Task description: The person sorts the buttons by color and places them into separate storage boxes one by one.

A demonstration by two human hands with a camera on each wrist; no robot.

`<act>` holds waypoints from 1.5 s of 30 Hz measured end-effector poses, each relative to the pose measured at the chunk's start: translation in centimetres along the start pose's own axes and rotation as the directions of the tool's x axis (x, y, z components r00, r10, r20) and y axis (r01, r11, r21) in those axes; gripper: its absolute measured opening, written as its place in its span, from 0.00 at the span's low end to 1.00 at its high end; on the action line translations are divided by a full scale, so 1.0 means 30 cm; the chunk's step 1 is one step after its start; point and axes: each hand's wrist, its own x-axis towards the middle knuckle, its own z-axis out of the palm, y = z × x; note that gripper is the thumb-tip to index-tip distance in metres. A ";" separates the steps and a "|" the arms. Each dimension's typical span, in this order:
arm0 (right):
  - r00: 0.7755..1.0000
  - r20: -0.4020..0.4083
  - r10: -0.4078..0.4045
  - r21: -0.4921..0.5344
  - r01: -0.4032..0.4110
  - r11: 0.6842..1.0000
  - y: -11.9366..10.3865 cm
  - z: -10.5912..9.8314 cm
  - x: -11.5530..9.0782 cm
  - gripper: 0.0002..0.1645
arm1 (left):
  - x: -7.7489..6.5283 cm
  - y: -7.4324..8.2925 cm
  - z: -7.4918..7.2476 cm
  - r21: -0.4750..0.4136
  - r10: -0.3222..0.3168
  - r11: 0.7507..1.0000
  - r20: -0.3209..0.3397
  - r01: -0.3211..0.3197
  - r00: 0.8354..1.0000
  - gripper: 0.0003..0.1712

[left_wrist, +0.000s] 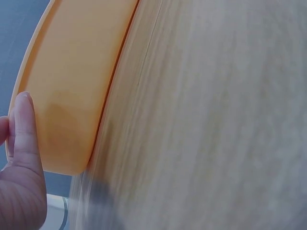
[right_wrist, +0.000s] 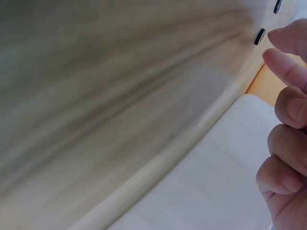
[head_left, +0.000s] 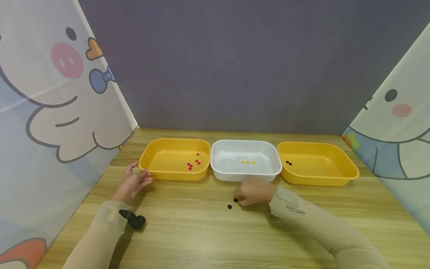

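My left hand (head_left: 132,184) holds the near left corner of the left yellow tray (head_left: 174,175); in the left wrist view the straight fingers (left_wrist: 26,134) lie along its outside wall, the thumb at the rim. In front of the white tray (head_left: 246,177) my right hand (head_left: 253,191) reaches down to the table. Two small black discs, like buttons, lie there: one black button (head_left: 235,200) just by the fingertips, another black button (head_left: 230,206) nearer me. The right wrist view shows thumb and forefinger apart, beside the nearer black button (right_wrist: 259,37), with the other fingers curled.
Three trays stand in a row at the back. Several red discs (head_left: 190,164) lie in the left one, three yellow discs (head_left: 248,162) in the white one, and two black discs (head_left: 289,163) in the right yellow tray (head_left: 319,180). Behind rises a grey wall (head_left: 228,74).
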 end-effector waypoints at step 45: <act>0.989 0.115 0.094 -0.016 -0.093 0.996 -0.015 0.001 0.038 0.10 | -0.006 -0.002 -0.007 0.007 -0.003 1.000 0.014 0.003 1.000 0.44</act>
